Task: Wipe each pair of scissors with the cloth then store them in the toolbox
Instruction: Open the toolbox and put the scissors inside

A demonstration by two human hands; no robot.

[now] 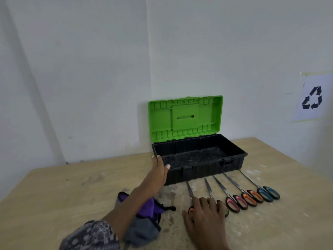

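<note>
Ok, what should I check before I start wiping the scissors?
1. Open toolbox: ok, lid up.
2. Box steadied: ok, left hand holds its corner.
3. Got cloth: not ok, it lies on the table, in neither hand.
4. All scissors out: ok, five in a row, none stored.
5. One pair picked: cannot tell, right hand covers two handles.

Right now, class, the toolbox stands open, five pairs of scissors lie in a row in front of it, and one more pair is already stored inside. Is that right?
Not quite. The head view shows the toolbox open, but its black tray holds no scissors. The five pairs of scissors do lie in a row in front of it.
</note>
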